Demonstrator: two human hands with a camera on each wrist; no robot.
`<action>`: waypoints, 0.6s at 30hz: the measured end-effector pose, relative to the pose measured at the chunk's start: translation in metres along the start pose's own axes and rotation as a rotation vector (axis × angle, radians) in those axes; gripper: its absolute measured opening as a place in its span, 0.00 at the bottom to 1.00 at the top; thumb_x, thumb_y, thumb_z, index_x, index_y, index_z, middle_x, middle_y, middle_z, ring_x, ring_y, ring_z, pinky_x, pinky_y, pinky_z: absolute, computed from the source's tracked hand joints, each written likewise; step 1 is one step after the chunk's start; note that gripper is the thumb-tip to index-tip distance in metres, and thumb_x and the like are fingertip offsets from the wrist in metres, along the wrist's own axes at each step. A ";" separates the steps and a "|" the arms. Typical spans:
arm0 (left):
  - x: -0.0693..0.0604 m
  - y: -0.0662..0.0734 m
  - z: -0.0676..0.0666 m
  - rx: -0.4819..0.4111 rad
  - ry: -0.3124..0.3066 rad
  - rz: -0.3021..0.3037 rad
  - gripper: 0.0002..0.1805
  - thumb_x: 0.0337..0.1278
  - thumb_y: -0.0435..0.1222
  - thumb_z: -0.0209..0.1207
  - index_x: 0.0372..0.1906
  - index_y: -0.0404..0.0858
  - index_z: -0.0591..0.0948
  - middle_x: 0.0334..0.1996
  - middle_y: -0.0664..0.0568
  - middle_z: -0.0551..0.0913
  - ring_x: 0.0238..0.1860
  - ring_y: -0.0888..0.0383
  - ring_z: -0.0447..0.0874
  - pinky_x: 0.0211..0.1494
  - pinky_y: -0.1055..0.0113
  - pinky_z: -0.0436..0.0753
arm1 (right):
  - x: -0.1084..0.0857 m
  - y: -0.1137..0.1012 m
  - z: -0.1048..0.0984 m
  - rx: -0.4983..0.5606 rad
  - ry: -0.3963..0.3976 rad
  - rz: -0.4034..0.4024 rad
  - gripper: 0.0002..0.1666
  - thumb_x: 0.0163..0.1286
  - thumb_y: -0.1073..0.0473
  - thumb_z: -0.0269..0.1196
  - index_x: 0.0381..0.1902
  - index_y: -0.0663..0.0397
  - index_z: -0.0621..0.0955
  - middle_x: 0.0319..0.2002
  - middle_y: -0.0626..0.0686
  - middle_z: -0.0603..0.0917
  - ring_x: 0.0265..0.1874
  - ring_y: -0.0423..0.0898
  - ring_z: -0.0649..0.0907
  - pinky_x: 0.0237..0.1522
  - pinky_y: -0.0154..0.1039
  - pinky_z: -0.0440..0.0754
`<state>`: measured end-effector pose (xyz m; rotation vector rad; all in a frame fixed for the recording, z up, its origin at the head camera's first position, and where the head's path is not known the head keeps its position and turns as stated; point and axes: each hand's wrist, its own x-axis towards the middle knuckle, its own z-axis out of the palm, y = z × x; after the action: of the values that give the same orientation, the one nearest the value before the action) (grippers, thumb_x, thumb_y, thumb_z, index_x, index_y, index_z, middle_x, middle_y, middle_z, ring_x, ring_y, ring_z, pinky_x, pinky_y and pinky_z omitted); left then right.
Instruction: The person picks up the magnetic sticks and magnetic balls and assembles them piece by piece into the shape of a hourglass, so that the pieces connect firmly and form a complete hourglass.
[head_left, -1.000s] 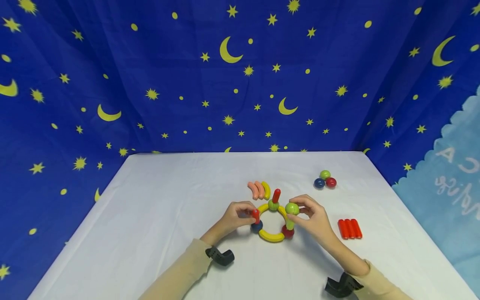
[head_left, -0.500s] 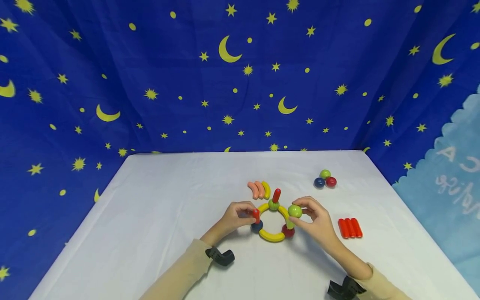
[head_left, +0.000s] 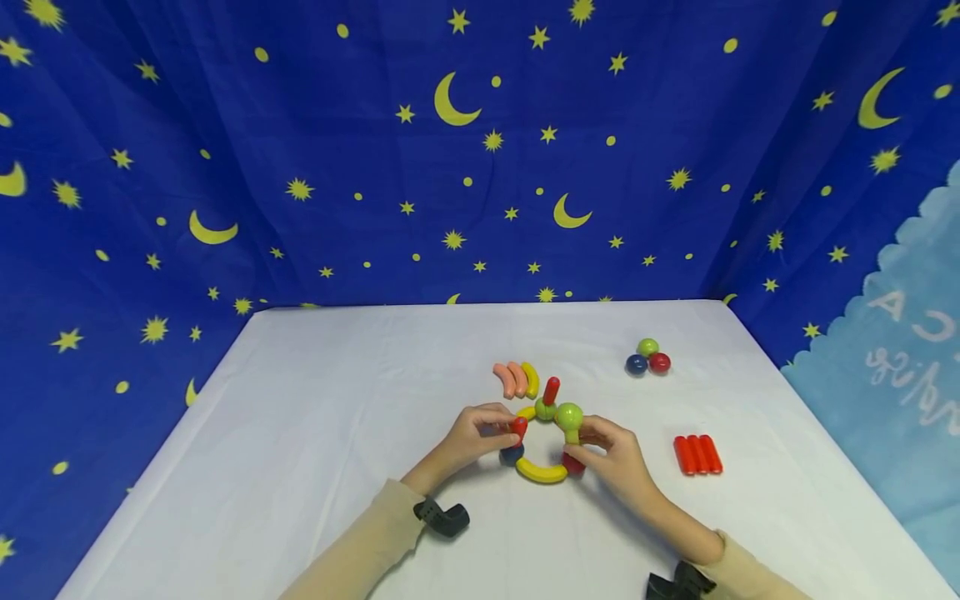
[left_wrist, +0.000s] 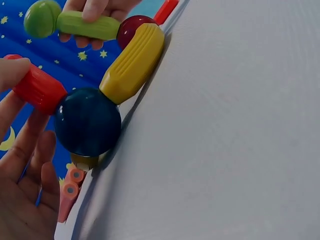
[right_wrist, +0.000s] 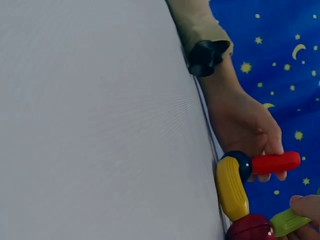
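A ring of balls and yellow curved bars (head_left: 542,472) lies on the table. At its left, my left hand (head_left: 474,437) pinches a red stick (left_wrist: 40,89) that stands on the dark blue ball (left_wrist: 87,122). Across the ring, my right hand (head_left: 618,458) pinches a light green stick (left_wrist: 87,26) between thumb and fingers. That stick rises from the red ball (right_wrist: 250,228), and a light green ball (head_left: 569,417) caps its top. Another red stick (head_left: 552,389) stands on the green ball (head_left: 545,409) at the back of the ring, untouched by either hand.
Two pink curved bars (head_left: 510,380) and a yellow one (head_left: 530,380) lie behind the ring. Three loose balls (head_left: 648,357) sit together at the back right. Several red sticks (head_left: 698,455) lie side by side right of my right hand. Starry blue cloth (head_left: 465,167) hangs behind the table.
My right hand has let go of the green ball and moved down to the green stick. The ball and stick top have shifted left. My left hand stays on its red stick.
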<state>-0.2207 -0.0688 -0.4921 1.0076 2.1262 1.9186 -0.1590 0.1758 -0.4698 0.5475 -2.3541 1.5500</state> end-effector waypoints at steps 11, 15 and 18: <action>-0.001 0.004 0.011 0.106 -0.029 -0.045 0.16 0.55 0.33 0.64 0.50 0.35 0.83 0.38 0.44 0.82 0.36 0.68 0.73 0.40 0.74 0.74 | 0.005 -0.023 0.008 -0.069 -0.012 -0.021 0.17 0.52 0.74 0.68 0.43 0.67 0.82 0.35 0.60 0.85 0.34 0.41 0.84 0.39 0.37 0.84; -0.001 0.011 0.015 0.137 -0.032 -0.050 0.16 0.56 0.31 0.63 0.50 0.33 0.83 0.38 0.43 0.81 0.35 0.70 0.72 0.40 0.74 0.75 | 0.005 -0.031 0.007 -0.076 -0.012 -0.046 0.17 0.52 0.74 0.68 0.42 0.68 0.82 0.35 0.60 0.85 0.33 0.42 0.83 0.37 0.37 0.84; -0.002 0.025 0.016 0.148 -0.035 -0.038 0.15 0.56 0.30 0.62 0.49 0.30 0.82 0.37 0.41 0.81 0.35 0.71 0.73 0.40 0.74 0.77 | 0.006 -0.031 0.007 -0.064 -0.018 -0.070 0.17 0.52 0.74 0.68 0.42 0.68 0.82 0.35 0.60 0.85 0.32 0.43 0.83 0.36 0.38 0.83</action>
<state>-0.2019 -0.0568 -0.4727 1.0105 2.2789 1.7352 -0.1500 0.1573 -0.4445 0.6247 -2.3617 1.4403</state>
